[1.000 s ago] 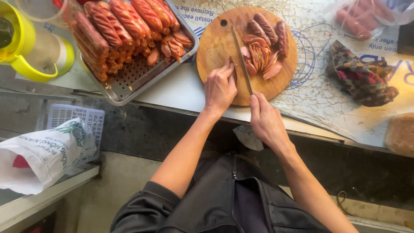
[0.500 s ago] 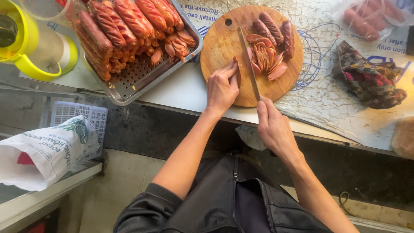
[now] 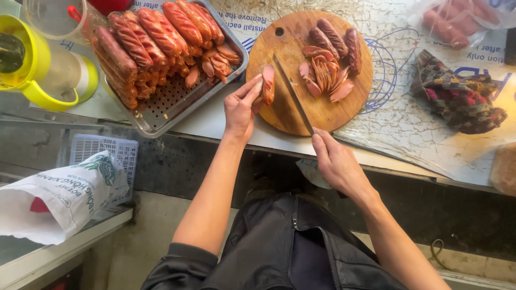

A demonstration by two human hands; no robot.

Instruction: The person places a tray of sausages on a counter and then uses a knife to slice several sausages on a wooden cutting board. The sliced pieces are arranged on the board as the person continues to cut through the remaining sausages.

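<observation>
Over the left edge of the round wooden cutting board (image 3: 322, 110), the left hand (image 3: 240, 107) reaches up from below, wrist straight, its thumb and fingertips pinching a reddish sausage slice (image 3: 268, 84) that stands on end at the board's rim. The right hand (image 3: 334, 161) sits lower, at the near edge of the counter (image 3: 408, 134), its grip closed around the handle of a knife (image 3: 293, 94); the handle itself is mostly hidden inside the fist. The blade runs diagonally up and left across the board, its tip ending just beside the pinched slice, though whether the edge touches the meat is hard to tell.

The slice is oblong, pinkish red with a darker skin. Further right on the board lie a fan of cut slices (image 3: 325, 75) and, beyond them, whole sausages (image 3: 336, 38) side by side.

Left of the board, a perforated metal tray (image 3: 172, 102) holds rows of scored sausages (image 3: 148, 40). A yellow-handled jug (image 3: 37, 64) stands at the far left. A patterned cloth (image 3: 457, 94) lies to the right of the board, and a plastic bag of sausages (image 3: 457, 21) beyond it. Below the counter rest a printed white sack (image 3: 59, 193) and a pale plastic basket (image 3: 102, 156).
</observation>
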